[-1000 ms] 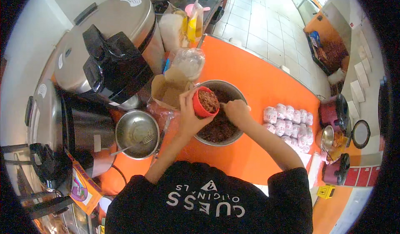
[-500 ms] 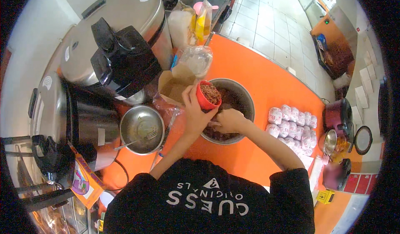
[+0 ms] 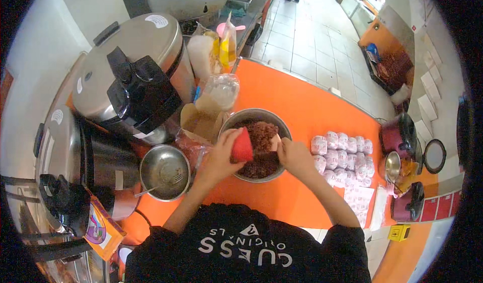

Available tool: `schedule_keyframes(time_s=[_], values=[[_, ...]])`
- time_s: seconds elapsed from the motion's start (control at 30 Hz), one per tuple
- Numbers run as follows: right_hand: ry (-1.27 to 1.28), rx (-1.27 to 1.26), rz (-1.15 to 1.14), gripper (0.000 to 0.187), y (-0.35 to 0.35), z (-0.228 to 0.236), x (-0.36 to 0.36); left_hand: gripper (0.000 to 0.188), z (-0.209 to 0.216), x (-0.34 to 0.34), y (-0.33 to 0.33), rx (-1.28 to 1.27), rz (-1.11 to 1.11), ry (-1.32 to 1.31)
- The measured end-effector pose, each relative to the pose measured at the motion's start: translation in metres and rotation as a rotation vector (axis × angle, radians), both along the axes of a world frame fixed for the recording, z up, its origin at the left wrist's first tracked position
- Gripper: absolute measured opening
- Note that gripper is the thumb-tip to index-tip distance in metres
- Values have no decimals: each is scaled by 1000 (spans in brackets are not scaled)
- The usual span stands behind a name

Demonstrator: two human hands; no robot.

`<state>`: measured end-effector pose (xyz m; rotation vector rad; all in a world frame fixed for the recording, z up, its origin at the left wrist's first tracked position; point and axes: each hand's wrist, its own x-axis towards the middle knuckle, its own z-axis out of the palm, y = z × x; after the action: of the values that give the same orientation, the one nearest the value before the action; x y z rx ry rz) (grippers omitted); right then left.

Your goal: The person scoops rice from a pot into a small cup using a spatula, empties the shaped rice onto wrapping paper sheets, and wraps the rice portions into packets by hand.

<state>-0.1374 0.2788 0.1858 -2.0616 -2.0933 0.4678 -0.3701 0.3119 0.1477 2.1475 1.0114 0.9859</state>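
Left hand (image 3: 220,158) closed around red cup (image 3: 242,146), tipped over steel bowl (image 3: 254,117) of dark red-brown mix (image 3: 261,152). Right hand (image 3: 296,155) at bowl's right rim, fingers curled on pale scraper (image 3: 274,141). Wrapped portions (image 3: 341,150) just right of bowl, on orange counter (image 3: 302,101).

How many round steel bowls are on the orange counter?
2: the large steel bowl of reddish-brown mix under both hands, and the smaller steel bowl with a utensil to its left. Others may be hidden behind the cookers.

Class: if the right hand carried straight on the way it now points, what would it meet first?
Most likely the brown food in the metal bowl: the right hand points left over it, toward the red cup. Depth is uncertain.
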Motion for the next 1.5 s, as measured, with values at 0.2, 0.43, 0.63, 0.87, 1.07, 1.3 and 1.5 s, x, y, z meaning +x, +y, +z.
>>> schedule_keyframes(time_s=[0.2,0.43,0.63,0.87,1.07,1.3,1.5], values=[[-190,208,47,23,-32,-4,-49,89,1,40,-8,-100,204,-27],[-166,188,38,22,-50,3,-53,90,-4,39,10,-32,86,14],[-119,328,12,24,-61,-21,-46,93,-14,25,27,-25,-39,-21],[244,316,-74,27,-47,-5,2,98,-2,2,33,-316,-229,-217],[865,129,-219,47,-40,-15,-22,99,17,14,28,-187,-296,-163],[652,-39,-146,52,-56,-7,-31,95,23,11,27,-98,-263,-42],[1028,-79,-296,53,-47,-12,4,100,18,10,19,-349,-321,-283]])
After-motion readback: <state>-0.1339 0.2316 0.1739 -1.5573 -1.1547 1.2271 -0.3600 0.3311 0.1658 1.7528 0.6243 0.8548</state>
